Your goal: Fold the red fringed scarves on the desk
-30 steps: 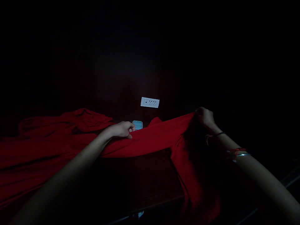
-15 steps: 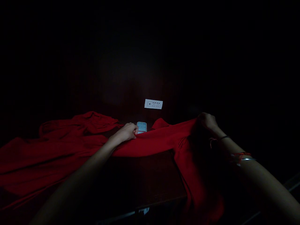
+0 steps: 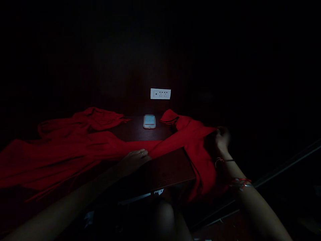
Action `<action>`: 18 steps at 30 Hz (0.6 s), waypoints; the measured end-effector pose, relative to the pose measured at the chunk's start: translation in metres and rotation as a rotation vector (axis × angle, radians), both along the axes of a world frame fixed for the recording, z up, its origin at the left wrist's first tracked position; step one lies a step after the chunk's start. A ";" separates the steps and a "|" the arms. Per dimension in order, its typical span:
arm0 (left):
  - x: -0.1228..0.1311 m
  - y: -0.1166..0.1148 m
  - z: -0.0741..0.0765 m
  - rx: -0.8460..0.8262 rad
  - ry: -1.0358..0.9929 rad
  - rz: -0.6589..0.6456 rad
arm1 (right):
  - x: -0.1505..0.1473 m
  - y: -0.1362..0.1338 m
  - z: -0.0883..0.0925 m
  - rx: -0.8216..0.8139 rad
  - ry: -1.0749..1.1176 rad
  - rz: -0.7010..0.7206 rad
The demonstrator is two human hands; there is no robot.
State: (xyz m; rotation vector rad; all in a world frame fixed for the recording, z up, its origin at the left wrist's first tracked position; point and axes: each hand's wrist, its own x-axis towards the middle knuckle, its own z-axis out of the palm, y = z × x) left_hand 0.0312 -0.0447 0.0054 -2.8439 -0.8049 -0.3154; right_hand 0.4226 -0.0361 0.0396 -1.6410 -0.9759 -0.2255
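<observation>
A long red garment (image 3: 175,140) lies across a dark table, its right part hanging over the table's edge. My left hand (image 3: 137,159), a ring on one finger, is closed on the lower edge of the cloth near the middle. Farther right, my right hand (image 3: 222,138) pinches the end of a narrow red strip, drawn out between both hands and slightly raised at the right. Bracelets circle my right wrist. Dim light hides part of the right fingers. More red cloth (image 3: 95,147) spreads in folds to the left.
A phone (image 3: 149,121) with a lit screen lies on the dark table (image 3: 170,167) behind the cloth. Above it, a white socket plate (image 3: 160,94) is on the wall. A metal rail (image 3: 140,196) shows under the table's front edge, near a knee (image 3: 165,214). Surroundings are very dark.
My left hand has moved down and toward me, pulling the cloth's edge off the phone, which now shows fully. My right hand stays at the right end of the cloth. The view has tilted downward.
</observation>
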 end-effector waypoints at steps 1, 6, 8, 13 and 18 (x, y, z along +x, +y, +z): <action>0.001 -0.003 -0.002 -0.029 0.018 -0.018 | 0.001 -0.004 -0.004 -0.003 0.004 0.002; -0.006 -0.009 -0.007 -0.136 -0.002 0.014 | 0.002 -0.014 -0.011 -0.047 0.000 0.017; -0.014 -0.002 -0.001 -0.122 -0.065 0.142 | 0.000 -0.010 -0.001 -0.086 -0.021 0.008; -0.042 0.053 0.066 -0.098 -0.160 0.361 | -0.013 0.031 0.071 -0.273 -0.314 0.061; -0.072 0.112 0.169 -0.070 -0.280 0.718 | -0.029 0.096 0.156 -0.317 -0.410 0.313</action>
